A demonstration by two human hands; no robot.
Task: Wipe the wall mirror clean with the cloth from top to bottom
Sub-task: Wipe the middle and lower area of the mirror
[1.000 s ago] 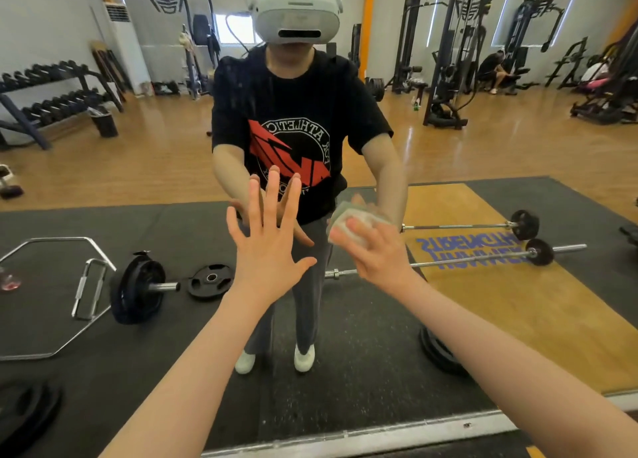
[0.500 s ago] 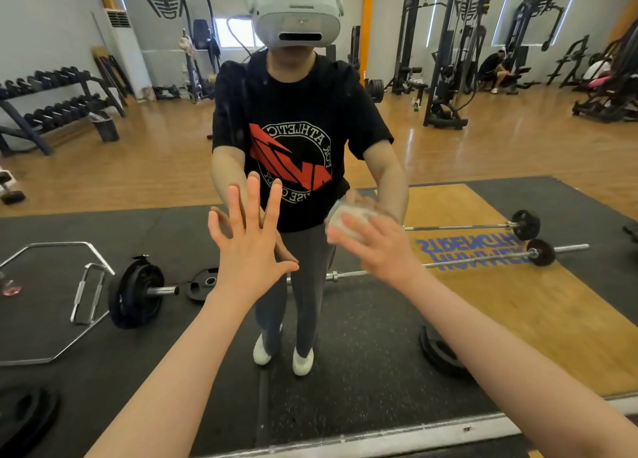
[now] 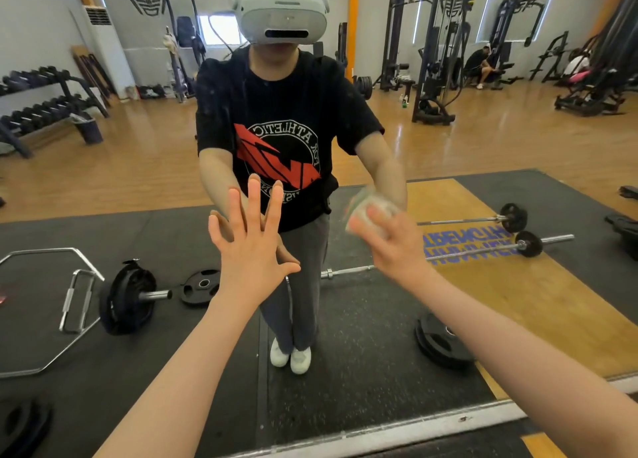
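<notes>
Head: cloth [image 3: 371,216] farther right now.

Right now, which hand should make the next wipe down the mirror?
Right. The right hand already grips the cloth against the mirror; the left hand lies flat on the glass, fingers spread, holding nothing.

Left hand [image 3: 250,250] on mirror [image 3: 345,319] — cloth [image 3: 369,212] rightward

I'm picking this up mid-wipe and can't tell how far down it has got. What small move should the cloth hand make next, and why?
Probably draw the right hand straight down the mirror, cloth pressed flat. The cloth sits at mid height, and specks dot the glass below it, down toward the bottom frame. The left hand lies spread on the glass and can brace there.
</notes>
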